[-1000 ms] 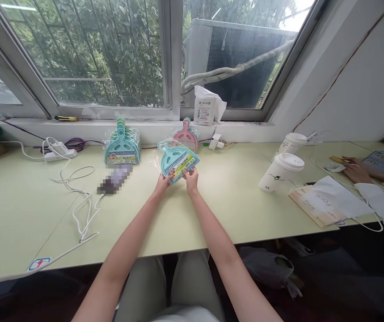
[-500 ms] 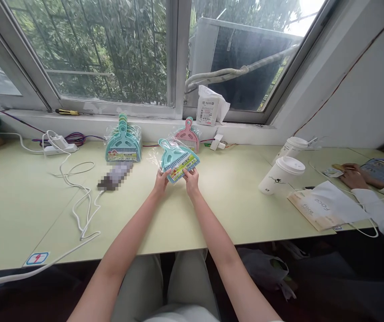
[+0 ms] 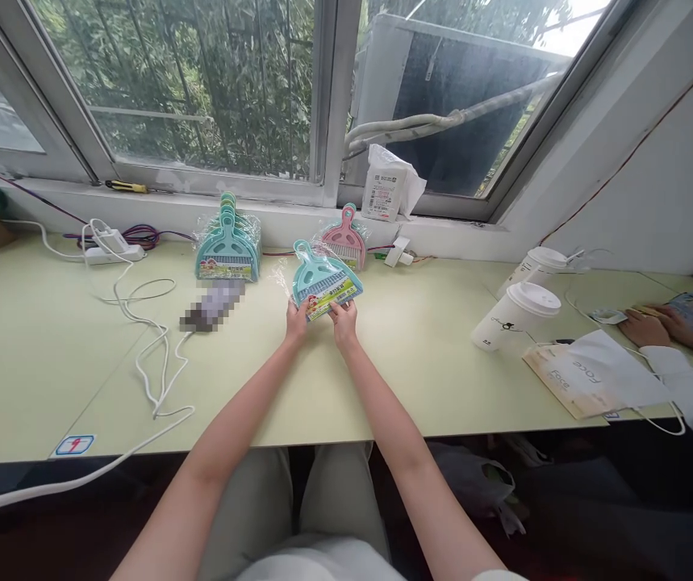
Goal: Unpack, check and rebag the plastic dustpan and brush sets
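Observation:
Between both hands I hold a teal mini dustpan and brush set point(image 3: 323, 279) in clear plastic wrap, with a colourful label along its lower edge. My left hand point(image 3: 297, 320) grips its lower left corner, and my right hand point(image 3: 344, 319) pinches the bottom edge right of the middle. The set is tilted, its handle toward the upper left. Behind it a pink dustpan set point(image 3: 346, 234) leans against the wall below the window. Further left stands a row of several wrapped teal dustpan sets point(image 3: 228, 246), one behind another.
A blurred-out phone-like item point(image 3: 213, 307) lies left with white cables point(image 3: 161, 355). A power strip point(image 3: 114, 250) sits at the back. On the right are two white cups point(image 3: 512, 316), a paper bag point(image 3: 594, 373) and another person's hands point(image 3: 654, 327). A tissue pack point(image 3: 390, 186) rests on the sill.
The held set is tilted a little differently, with its handle leaning more upright. Both hands keep their grip. The whole view has shifted slightly.

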Demonstrator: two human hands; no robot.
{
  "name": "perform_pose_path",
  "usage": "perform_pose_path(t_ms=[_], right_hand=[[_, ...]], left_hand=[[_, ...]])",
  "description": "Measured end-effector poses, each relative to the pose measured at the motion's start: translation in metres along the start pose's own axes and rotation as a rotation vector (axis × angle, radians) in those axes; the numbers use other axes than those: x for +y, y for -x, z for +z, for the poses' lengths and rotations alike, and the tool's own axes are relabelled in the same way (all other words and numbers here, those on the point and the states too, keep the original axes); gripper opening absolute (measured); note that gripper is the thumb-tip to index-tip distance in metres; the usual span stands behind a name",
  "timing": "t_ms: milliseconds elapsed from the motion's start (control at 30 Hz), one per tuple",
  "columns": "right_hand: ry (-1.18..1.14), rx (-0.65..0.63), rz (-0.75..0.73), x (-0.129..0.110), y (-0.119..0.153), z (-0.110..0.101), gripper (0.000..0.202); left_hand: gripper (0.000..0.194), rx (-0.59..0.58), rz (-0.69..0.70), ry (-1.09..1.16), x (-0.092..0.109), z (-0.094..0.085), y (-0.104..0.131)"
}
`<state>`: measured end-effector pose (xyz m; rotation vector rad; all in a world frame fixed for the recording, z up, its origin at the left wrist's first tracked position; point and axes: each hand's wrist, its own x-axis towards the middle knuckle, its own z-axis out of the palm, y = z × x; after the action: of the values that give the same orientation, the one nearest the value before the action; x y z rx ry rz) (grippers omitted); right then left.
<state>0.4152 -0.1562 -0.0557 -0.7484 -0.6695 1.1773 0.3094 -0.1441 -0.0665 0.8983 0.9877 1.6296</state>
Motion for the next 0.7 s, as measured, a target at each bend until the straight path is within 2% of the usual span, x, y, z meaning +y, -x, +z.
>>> perform_pose_path(t_ms=[100,167,267,400,500,600,700], right_hand=[[-0.019,0.02,0.009,-0.005,-0.002,-0.004,0.038],[-0.046,0.037,0.017,-0.008,-0.005,-0.007,0.041],[-0.064,0.055,0.018,-0.01,-0.007,-0.011,0.041],[-0.077,0.022,0.059,-0.009,-0.006,-0.011,0.04],[-0.07,-0.04,0.102,-0.01,-0.004,-0.009,0.038],[-0.081,-0.122,0.131,-0.013,-0.004,-0.009,0.035],[-0.087,-0.203,0.192,-0.014,-0.004,-0.007,0.033]], left_hand=[[0.05,-0.1,0.025,-0.039,0.004,0.003,0.007],[0.058,-0.193,-0.025,-0.015,0.009,0.007,0.012],[0.051,-0.308,-0.12,0.157,0.016,0.01,0.017],[0.048,-0.276,-0.18,0.283,0.024,0.005,0.013],[0.062,-0.258,-0.23,0.338,0.032,-0.003,0.009],[0.079,-0.286,-0.21,0.458,0.042,-0.009,0.007],[0.081,-0.278,-0.166,0.498,0.05,-0.013,0.006]])
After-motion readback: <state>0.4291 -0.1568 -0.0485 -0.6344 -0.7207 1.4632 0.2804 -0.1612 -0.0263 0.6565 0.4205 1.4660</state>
